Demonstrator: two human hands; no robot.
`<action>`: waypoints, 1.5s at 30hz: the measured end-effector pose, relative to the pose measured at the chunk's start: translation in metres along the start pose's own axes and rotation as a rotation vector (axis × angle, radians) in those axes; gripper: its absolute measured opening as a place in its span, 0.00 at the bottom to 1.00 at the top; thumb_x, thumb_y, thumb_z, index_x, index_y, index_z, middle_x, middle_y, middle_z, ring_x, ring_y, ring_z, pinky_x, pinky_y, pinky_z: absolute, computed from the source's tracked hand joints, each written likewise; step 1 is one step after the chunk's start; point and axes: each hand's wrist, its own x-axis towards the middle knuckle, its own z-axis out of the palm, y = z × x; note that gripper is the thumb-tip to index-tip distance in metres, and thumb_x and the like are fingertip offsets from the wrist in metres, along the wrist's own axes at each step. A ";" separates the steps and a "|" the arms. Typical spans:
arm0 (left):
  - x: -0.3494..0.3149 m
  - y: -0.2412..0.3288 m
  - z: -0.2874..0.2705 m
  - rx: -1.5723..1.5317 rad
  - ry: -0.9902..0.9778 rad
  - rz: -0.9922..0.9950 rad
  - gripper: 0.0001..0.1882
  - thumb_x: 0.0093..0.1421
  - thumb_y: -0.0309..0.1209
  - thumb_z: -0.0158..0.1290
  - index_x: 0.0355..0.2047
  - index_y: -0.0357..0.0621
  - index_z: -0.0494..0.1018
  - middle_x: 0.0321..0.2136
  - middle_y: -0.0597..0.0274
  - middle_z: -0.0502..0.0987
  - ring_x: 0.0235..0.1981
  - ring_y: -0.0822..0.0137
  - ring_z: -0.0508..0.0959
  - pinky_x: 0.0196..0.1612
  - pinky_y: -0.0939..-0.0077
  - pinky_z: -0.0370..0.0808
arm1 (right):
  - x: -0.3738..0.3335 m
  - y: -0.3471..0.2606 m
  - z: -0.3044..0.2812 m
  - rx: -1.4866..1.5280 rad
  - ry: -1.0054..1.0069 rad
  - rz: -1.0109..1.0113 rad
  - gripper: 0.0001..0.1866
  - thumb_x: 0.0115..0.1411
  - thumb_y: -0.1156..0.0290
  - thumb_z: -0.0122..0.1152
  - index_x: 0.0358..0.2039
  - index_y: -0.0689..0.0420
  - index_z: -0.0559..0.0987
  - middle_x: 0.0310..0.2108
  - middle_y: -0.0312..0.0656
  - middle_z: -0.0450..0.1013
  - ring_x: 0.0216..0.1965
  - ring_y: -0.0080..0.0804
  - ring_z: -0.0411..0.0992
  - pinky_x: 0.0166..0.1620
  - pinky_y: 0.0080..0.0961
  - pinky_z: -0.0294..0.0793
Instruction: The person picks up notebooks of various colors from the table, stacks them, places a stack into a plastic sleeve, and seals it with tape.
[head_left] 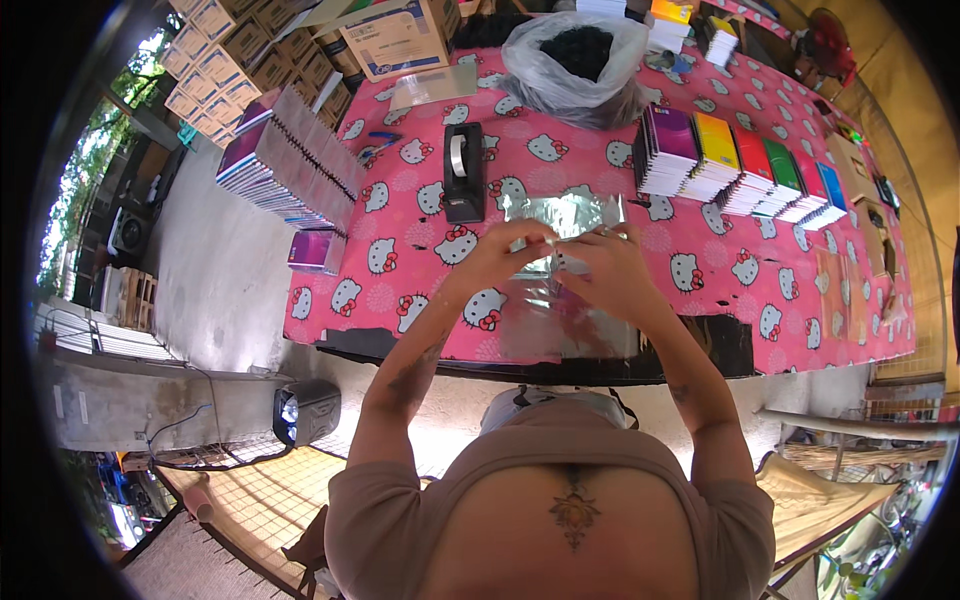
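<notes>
A shiny transparent plastic bag [568, 212] lies at the table's front middle, reaching toward the near edge. Both hands are over it. My left hand [505, 255] is closed, its thumb and fingertips pinched together at the plastic. Close beside it, my right hand [605, 262] has its fingers bent and pinching the plastic too. The hands hide the bag's middle, and I cannot make out whether anything lies inside it. Just beyond my left hand stands a black tape dispenser [463, 185] with a light roll in it.
Spiral notebooks in coloured stacks [715, 150] stand at the right, with a tall notebook stack [290, 150] at the left edge. A large plastic sack [575, 65], a cardboard box [400, 40] and blue-handled scissors [383, 140] lie farther back. Pink printed cloth [385, 255] covers the table.
</notes>
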 end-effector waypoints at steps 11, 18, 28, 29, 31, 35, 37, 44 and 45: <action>0.026 0.021 0.006 0.405 0.040 0.287 0.10 0.52 0.26 0.65 0.35 0.55 0.83 0.56 0.57 0.68 0.59 0.55 0.66 0.60 0.58 0.62 | -0.038 0.100 -0.002 0.431 0.103 0.116 0.37 0.42 0.54 0.78 0.52 0.54 0.75 0.52 0.45 0.68 0.53 0.43 0.67 0.53 0.42 0.65; 0.051 -0.008 0.044 0.709 0.061 0.424 0.13 0.51 0.29 0.66 0.37 0.59 0.81 0.61 0.53 0.65 0.64 0.45 0.59 0.65 0.50 0.58 | -0.045 0.095 0.044 0.322 -0.087 -0.183 0.33 0.47 0.61 0.75 0.56 0.41 0.77 0.66 0.41 0.58 0.70 0.47 0.52 0.67 0.52 0.53; 0.029 -0.047 0.035 -0.243 0.042 -0.485 0.45 0.56 0.43 0.66 0.67 0.35 0.57 0.56 0.49 0.72 0.58 0.62 0.71 0.58 0.66 0.71 | -0.001 0.125 0.075 1.230 -0.034 0.229 0.25 0.63 0.62 0.64 0.59 0.54 0.73 0.56 0.42 0.68 0.58 0.35 0.66 0.60 0.33 0.65; 0.031 -0.046 0.036 -0.256 0.013 -0.472 0.44 0.56 0.43 0.66 0.66 0.36 0.59 0.56 0.49 0.72 0.59 0.63 0.71 0.58 0.66 0.71 | 0.007 0.134 0.075 1.283 -0.200 0.242 0.25 0.63 0.62 0.64 0.59 0.55 0.73 0.53 0.42 0.72 0.55 0.35 0.70 0.58 0.31 0.67; 0.026 -0.044 0.036 -0.281 -0.027 -0.454 0.40 0.57 0.43 0.65 0.64 0.37 0.63 0.58 0.50 0.72 0.60 0.65 0.70 0.58 0.66 0.70 | 0.011 0.136 0.070 1.015 -0.211 0.073 0.27 0.60 0.62 0.67 0.58 0.57 0.73 0.46 0.41 0.76 0.49 0.35 0.74 0.55 0.29 0.70; 0.015 -0.003 0.047 0.263 0.008 -0.136 0.28 0.59 0.38 0.63 0.57 0.42 0.73 0.57 0.52 0.74 0.58 0.60 0.73 0.58 0.64 0.72 | -0.015 0.113 0.036 0.727 -0.016 -0.184 0.27 0.50 0.64 0.73 0.51 0.57 0.78 0.52 0.43 0.73 0.56 0.40 0.69 0.58 0.37 0.68; 0.004 0.017 0.062 0.721 0.070 0.177 0.22 0.58 0.34 0.62 0.52 0.43 0.77 0.55 0.53 0.76 0.56 0.56 0.74 0.57 0.63 0.72 | -0.025 0.107 0.031 0.518 0.052 -0.234 0.24 0.49 0.67 0.73 0.47 0.57 0.80 0.50 0.43 0.72 0.55 0.44 0.69 0.57 0.39 0.68; 0.000 0.004 0.063 0.589 0.081 0.110 0.18 0.52 0.29 0.65 0.45 0.42 0.79 0.43 0.54 0.80 0.44 0.57 0.79 0.42 0.61 0.75 | -0.026 0.091 0.036 0.480 0.148 -0.261 0.12 0.51 0.75 0.67 0.37 0.57 0.78 0.39 0.42 0.74 0.43 0.45 0.71 0.46 0.43 0.70; 0.006 0.004 0.061 0.581 0.088 0.075 0.18 0.52 0.29 0.65 0.44 0.43 0.79 0.39 0.55 0.81 0.40 0.57 0.79 0.40 0.61 0.74 | -0.026 0.090 0.039 0.497 0.167 -0.246 0.13 0.52 0.74 0.66 0.38 0.56 0.77 0.37 0.42 0.75 0.41 0.44 0.72 0.46 0.43 0.69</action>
